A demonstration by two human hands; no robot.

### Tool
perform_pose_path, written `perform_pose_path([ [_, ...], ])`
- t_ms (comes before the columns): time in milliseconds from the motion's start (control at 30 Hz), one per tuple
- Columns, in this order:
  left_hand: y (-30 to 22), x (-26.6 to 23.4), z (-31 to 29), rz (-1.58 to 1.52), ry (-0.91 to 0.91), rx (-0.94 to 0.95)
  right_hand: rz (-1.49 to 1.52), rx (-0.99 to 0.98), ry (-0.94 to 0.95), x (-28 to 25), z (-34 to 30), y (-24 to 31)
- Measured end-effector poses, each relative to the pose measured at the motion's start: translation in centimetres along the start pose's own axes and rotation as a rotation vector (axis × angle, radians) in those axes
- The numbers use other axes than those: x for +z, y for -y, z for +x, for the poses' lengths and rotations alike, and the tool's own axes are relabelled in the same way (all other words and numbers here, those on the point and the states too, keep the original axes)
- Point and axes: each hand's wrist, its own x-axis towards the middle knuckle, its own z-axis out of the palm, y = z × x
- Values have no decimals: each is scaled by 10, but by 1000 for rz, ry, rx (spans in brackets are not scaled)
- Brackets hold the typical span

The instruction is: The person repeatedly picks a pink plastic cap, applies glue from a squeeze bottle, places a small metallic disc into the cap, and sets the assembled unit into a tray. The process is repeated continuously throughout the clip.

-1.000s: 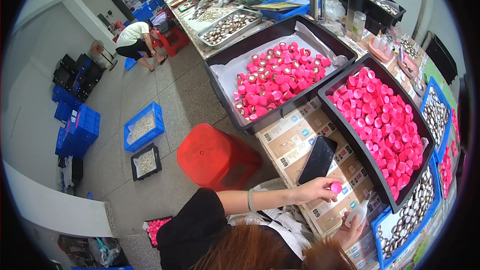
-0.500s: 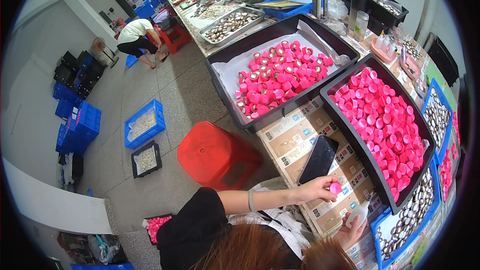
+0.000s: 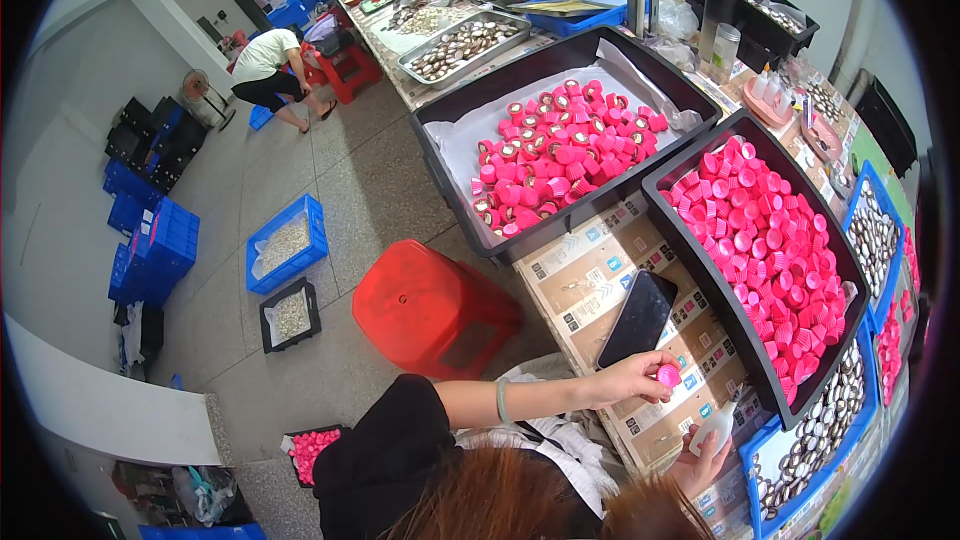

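Observation:
My left hand (image 3: 636, 378) pinches a small pink fluted cup (image 3: 669, 375) between thumb and fingers, its open side facing up toward me. Close by on the right, my right hand (image 3: 700, 462) is wrapped round a small white squeeze bottle (image 3: 713, 430) with a narrow nozzle, which tilts up and to the right. The nozzle tip is apart from the cup. Beyond my hands, a black bin (image 3: 745, 355) holds a heap of the same pink cups. A dark smartphone (image 3: 638, 318) lies on the table just past my left hand.
A larger black tray (image 3: 450, 190) holds pink cups with dark and light pieces in them. Blue trays (image 3: 752, 485) of round dark-and-white pieces stand at the right. A red stool (image 3: 425, 305) is beside the table. Another person (image 3: 275, 70) bends over at the far left.
Both hands keep nearly the same place and hold the same things. The view has shifted very slightly. The far person has moved a little.

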Motion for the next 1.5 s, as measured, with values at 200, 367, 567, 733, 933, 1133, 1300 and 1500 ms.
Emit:
perform_pose_path([
  [200,0,0,1,-1,-2,-9,-18,-9,-21,1,-1,1],
  [367,1,0,1,-4,-12,-17,-6,-4,-6,0,0,1],
  [567,1,-1,0,-7,-29,-36,-21,6,8,-1,0,0],
  [733,4,-3,1,-21,-30,-46,-27,-10,11,-2,0,-1],
  [933,3,-1,2,-25,-19,-52,-31,-2,7,-3,1,-1],
  [1133,9,-2,5,-24,-9,-33,-51,-26,2,1,-1,2],
  [1300,1,4,2,-4,-16,-37,-49,-32,29,-5,1,0],
  [1500,3,0,4,-18,8,39,-98,-68,17,7,-9,8],
])
